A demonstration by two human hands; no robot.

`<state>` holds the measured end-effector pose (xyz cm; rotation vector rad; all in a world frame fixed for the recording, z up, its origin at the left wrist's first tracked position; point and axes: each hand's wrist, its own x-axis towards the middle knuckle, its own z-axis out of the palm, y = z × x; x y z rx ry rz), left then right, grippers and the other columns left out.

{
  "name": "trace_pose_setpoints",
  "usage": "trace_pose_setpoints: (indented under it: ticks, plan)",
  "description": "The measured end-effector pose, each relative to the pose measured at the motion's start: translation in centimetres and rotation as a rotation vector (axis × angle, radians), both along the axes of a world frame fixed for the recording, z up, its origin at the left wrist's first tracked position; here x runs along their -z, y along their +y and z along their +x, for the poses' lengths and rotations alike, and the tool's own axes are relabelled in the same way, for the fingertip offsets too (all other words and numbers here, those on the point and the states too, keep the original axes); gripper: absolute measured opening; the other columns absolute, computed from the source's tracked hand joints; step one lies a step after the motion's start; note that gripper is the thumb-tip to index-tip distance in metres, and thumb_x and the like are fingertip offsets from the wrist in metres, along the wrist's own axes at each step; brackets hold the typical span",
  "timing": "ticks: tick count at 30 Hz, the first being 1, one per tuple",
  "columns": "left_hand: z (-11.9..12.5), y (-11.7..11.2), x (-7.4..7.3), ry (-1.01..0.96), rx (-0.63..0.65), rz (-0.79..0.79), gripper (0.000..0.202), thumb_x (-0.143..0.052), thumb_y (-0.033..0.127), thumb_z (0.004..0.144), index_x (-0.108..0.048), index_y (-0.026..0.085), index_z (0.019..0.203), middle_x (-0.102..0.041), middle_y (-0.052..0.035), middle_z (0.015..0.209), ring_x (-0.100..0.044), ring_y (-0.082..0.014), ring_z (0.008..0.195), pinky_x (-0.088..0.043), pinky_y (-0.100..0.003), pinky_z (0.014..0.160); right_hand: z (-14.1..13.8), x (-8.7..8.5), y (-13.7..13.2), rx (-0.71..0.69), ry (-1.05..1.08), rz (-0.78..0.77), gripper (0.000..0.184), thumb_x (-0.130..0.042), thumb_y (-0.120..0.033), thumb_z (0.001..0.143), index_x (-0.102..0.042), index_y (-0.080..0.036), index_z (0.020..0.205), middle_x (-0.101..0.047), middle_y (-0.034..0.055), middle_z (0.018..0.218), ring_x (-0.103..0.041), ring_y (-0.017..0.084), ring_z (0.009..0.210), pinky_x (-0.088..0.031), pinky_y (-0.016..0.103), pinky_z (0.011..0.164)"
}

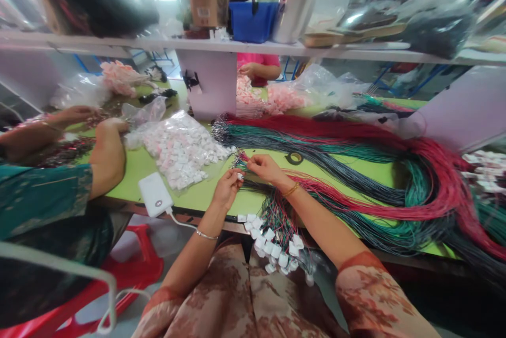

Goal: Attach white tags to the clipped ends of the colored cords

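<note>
Left hand pinches a small white connector; right hand grips thin red-green wires.

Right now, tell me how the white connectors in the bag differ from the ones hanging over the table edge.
The bagged connectors lie loose, without wires; the hanging connectors sit on wire ends. The bagged connectors are heaped in clear plastic on the table; the hanging connectors dangle below its edge. The bagged connectors far outnumber the hanging connectors. Both are small and white, like the one connector the left hand pinches while the right hand pinches wires.
</note>
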<state>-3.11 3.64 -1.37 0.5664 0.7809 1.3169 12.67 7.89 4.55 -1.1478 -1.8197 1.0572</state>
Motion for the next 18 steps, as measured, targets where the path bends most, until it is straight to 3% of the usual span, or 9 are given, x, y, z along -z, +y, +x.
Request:
trace_pose_setpoints:
  ticks: [6,18]
  plan:
    - [0.2,0.0,0.1,0.007,0.012,0.012,0.025,-0.080,0.025,0.067,-0.066,0.014,0.084,-0.069,-0.0045,0.084,-0.056,-0.0073,0.062,-0.043,-0.020,0.057,0.7,2.0,-1.7,-0.076,-0.002,-0.086,0.027,-0.053,-0.040,0.076,-0.048,-0.017,0.062,-0.039,-0.0053,0.056,-0.031,0.008,0.054,-0.026,0.023,0.053]
    - [0.5,-0.3,-0.3,0.083,-0.022,0.041,0.026,-0.082,0.027,0.065,-0.067,0.015,0.082,-0.068,-0.0030,0.078,-0.055,-0.0072,0.061,-0.043,-0.020,0.059,0.2,3.1,-1.8,-0.064,-0.008,-0.072,0.031,-0.050,-0.044,0.079,-0.045,-0.019,0.062,-0.041,-0.0039,0.057,-0.034,0.009,0.055,-0.026,0.023,0.053]
